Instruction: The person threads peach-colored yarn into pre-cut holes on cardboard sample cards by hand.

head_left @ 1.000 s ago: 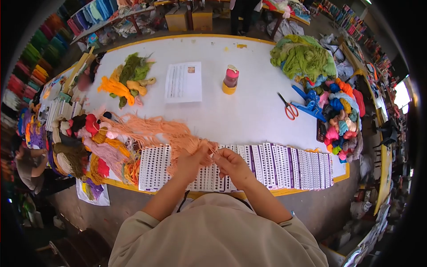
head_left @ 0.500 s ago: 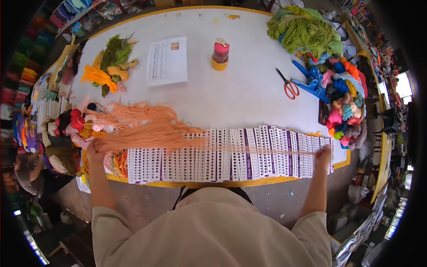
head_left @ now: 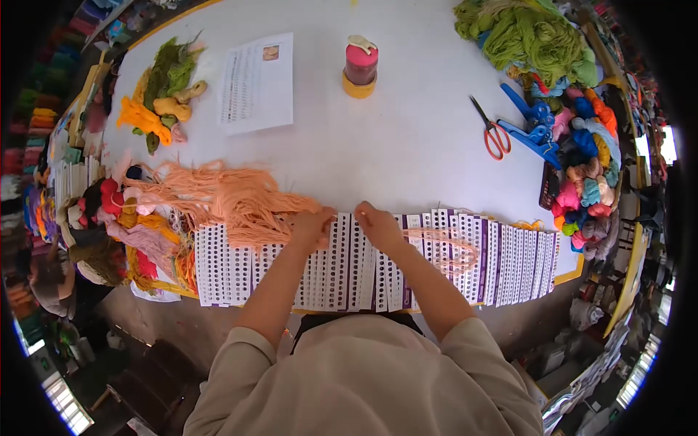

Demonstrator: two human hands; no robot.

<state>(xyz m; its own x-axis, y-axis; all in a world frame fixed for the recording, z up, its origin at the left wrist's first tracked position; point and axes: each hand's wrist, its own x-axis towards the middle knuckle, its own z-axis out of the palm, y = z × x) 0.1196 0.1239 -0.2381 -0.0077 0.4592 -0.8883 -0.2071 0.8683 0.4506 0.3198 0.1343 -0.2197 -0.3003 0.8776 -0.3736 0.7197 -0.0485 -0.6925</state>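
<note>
Head view. The peach yarn (head_left: pixel 251 203) lies across the left half of the table (head_left: pixel 407 160), its right-hand end at the left hand (head_left: pixel 311 231). The left grip is closed on that end. The right hand (head_left: pixel 379 227) stands just beside it, a narrow gap between the two; its grip is pinched, apparently on thin peach strands (head_left: pixel 465 254), which loop out rightward over the cards. What lies inside the curled fingers is hidden.

The row of spotted cards (head_left: pixel 338 272), some with purple edges, runs along the near side of the table, close to the yellow border (head_left: pixel 573 272) visible at the right near corner. Both forearms cross this row.

Beyond the hands, a broad bare area extends to the bottle (head_left: pixel 360 69), which stands upright, pink above and yellow at its base. The paper sheet (head_left: pixel 256 87) lies left of the bottle, well apart from it, with the small green and orange skeins (head_left: pixel 161 102) farther left.

Room is tighter at the sides. On the left, the mixed skeins (head_left: pixel 149 251) crowd the end of the card row. On the right, the scissors (head_left: pixel 494 134) lie open just beside the blue tool (head_left: pixel 539 123); the coloured skeins (head_left: pixel 585 174) and the green yarn heap (head_left: pixel 534 43) fill the table's right margin.
</note>
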